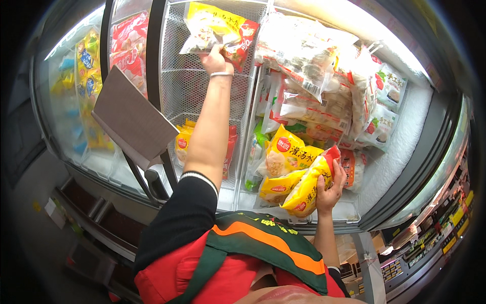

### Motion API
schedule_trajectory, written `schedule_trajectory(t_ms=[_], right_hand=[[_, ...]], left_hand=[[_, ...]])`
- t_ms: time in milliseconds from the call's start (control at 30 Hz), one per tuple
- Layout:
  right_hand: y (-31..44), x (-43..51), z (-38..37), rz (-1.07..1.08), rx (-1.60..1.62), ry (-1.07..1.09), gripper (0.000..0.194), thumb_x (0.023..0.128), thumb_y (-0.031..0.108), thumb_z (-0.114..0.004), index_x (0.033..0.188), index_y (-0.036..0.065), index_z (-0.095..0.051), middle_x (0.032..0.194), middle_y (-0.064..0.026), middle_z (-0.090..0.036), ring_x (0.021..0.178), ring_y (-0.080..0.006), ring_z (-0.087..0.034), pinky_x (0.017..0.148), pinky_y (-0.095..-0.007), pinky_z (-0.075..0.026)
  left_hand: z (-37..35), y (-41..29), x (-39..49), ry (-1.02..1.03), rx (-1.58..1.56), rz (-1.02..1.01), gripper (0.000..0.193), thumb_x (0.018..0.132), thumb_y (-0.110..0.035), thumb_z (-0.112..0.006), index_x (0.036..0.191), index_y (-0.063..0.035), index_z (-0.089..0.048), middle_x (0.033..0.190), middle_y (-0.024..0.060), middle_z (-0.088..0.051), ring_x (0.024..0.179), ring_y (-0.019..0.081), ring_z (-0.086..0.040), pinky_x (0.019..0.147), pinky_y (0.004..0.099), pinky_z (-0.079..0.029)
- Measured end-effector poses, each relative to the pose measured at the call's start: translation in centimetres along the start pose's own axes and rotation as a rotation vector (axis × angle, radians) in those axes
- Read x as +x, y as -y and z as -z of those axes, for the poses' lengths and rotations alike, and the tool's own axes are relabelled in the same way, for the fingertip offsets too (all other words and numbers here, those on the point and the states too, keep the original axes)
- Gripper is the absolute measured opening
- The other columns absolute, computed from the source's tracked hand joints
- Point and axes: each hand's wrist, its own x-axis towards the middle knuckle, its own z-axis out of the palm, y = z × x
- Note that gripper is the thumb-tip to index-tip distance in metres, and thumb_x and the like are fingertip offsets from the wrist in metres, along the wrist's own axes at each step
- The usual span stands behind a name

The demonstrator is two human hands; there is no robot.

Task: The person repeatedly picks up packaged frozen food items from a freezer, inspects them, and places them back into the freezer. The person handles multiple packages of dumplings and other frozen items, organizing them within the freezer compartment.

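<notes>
My left hand (217,62) holds the lower edge of a yellow and red bag of frozen dumplings (216,26) at the far end of a wire mesh basket (171,87). At the lower right, my right hand (331,190) grips another yellow dumpling bag (307,190) by its side, tilted upright. Two similar yellow bags, an upper one (284,146) and a lower one (277,187), lie just left of it on the stock in the freezer. More yellow bags (183,142) and red bags (231,152) stand at the near end of the mesh basket, partly behind my left forearm.
Clear and white dumpling bags (300,45) are piled in the right compartment beside the frosted freezer wall (406,144). A brown cardboard piece (133,114) rests over the dark frame of the lid (155,57). Yellow bags (89,64) show under glass at left.
</notes>
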Motion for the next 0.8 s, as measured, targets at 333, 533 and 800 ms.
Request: schedule_trajectory(t_ms=[333,533,800], right_hand=[[0.1,0.0,-0.2,-0.018,0.050,-0.010,0.054,0.080,0.024,-0.066,0.130,0.010,-0.053,0.126,-0.0158,-0.046,0.118,-0.0313,-0.047,0.100,-0.0399,-0.039],[0.1,-0.1,-0.1,-0.024,0.024,-0.014,0.054,0.080,0.025,-0.066,0.131,0.011,-0.053,0.126,-0.0156,-0.046,0.117,-0.0301,-0.048,0.099,-0.0391,-0.039],[0.2,0.0,-0.2,-0.018,0.042,-0.007,0.054,0.080,0.024,-0.065,0.131,0.011,-0.052,0.125,-0.0163,-0.046,0.117,-0.0311,-0.047,0.099,-0.0392,-0.039]], left_hand=[[-6.7,-1.6,-18.9,0.929,1.493,-0.717,0.057,0.075,-0.008,-0.059,0.126,-0.0330,-0.059,0.146,0.0091,-0.038,0.115,0.0286,-0.044,0.101,0.0434,-0.030],[-6.8,-1.3,-21.4,0.984,1.638,-0.609,0.065,0.077,-0.010,-0.059,0.139,-0.0218,-0.045,0.152,0.0123,-0.027,0.122,0.0354,-0.040,0.105,0.0475,-0.028],[-7.0,-0.6,-22.3,0.993,1.615,-0.568,0.075,0.072,-0.011,-0.062,0.142,-0.0118,-0.038,0.152,0.0157,-0.023,0.124,0.0361,-0.038,0.104,0.0474,-0.029]])
